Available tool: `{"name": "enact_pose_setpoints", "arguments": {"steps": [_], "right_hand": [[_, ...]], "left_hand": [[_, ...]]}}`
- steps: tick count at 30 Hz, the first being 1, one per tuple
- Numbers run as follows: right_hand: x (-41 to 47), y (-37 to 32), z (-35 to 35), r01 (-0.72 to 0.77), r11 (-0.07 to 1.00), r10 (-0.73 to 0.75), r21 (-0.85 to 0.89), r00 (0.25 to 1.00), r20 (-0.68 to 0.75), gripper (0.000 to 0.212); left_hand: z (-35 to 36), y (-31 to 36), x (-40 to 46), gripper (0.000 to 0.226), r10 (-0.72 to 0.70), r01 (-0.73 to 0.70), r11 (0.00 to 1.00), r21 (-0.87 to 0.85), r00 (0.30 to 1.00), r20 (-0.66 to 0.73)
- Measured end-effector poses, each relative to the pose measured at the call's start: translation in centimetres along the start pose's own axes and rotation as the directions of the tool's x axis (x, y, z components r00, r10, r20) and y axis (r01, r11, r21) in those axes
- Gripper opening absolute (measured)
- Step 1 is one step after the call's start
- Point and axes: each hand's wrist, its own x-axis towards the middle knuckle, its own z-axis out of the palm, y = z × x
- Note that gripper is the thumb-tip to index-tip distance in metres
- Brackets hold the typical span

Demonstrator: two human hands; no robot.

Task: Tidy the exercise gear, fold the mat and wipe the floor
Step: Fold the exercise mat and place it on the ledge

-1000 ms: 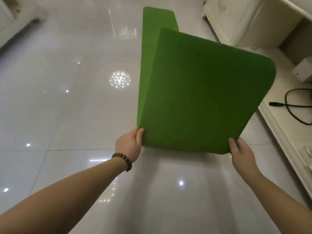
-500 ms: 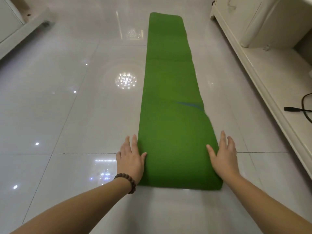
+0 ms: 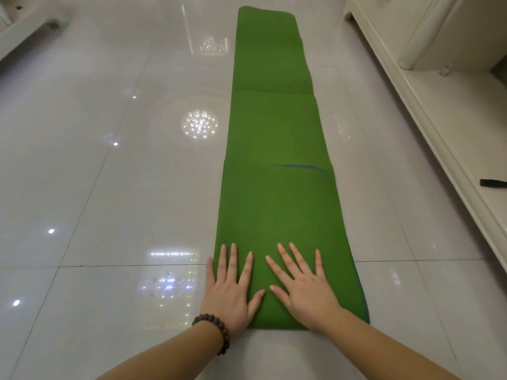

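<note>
The green mat [image 3: 274,160] lies flat on the tiled floor [image 3: 109,187], its long axis running straight away from the person toward the far end of the room. Both hands rest palm-down on the near end, fingers straight and spread, holding nothing. The left hand [image 3: 233,292] overlaps the mat's left edge; the right hand [image 3: 304,289] sits nearer the centre line. The near end appears doubled over. Judgement: the next fold proceeds along the long axis, away from the hands.

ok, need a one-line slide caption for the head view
Both hands, left hand and right hand, press flat on the near end of a green mat laid lengthwise on glossy floor tiles.
</note>
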Motion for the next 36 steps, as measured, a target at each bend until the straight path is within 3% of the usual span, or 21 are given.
{"name": "enact_pose_setpoints", "arguments": {"steps": [6, 9, 12, 17, 22, 28, 31, 36], "right_hand": [[6.3, -0.3, -3.0, 0.183, 0.983, -0.183, 0.018, 0.983, 0.006, 0.052], [11.5, -1.4, -5.3, 0.195, 0.981, -0.195, 0.021, 0.981, -0.013, 0.054], [16.7, -3.1, -6.7, 0.101, 0.994, -0.096, 0.042, 0.989, -0.110, 0.055], [19.8, -0.7, -7.3, 0.075, 0.997, -0.075, 0.020, 0.997, -0.011, 0.057], [15.3, 7.7, -5.3, -0.352, 0.932, 0.356, 0.090, 0.933, -0.042, 0.063], [14.4, 9.8, -6.9, -0.310, 0.931, 0.283, 0.195, 0.947, 0.155, 0.071], [10.9, 10.9, -5.2, -0.399, 0.892, 0.374, 0.213, 0.916, 0.149, 0.075], [9.6, 10.8, -3.9, -0.390, 0.880, 0.377, 0.271, 0.921, 0.100, 0.074]], "left_hand": [[0.8, -0.1, 0.0, 0.076, -0.022, 0.020, 0.999, -0.046, 0.999, -0.048], [1.2, -0.1, 0.1, 0.079, -0.025, 0.022, 0.998, -0.053, 0.998, -0.066], [1.3, -0.3, 0.1, 0.080, -0.021, 0.018, 0.999, -0.048, 0.997, -0.068], [1.1, -0.5, 0.0, 0.080, -0.005, 0.000, 0.999, -0.047, 0.996, -0.095], [1.2, -0.5, 0.1, 0.080, 0.019, -0.026, 0.998, -0.052, 0.992, -0.126], [0.6, -0.5, 0.2, 0.079, 0.005, -0.010, 0.997, -0.077, 0.998, -0.063], [0.5, -0.4, 0.0, 0.077, 0.013, -0.018, 0.994, -0.108, 0.999, -0.046], [-1.6, -0.6, 3.7, 0.078, -0.085, 0.073, 0.984, -0.165, 0.994, -0.069]]}}
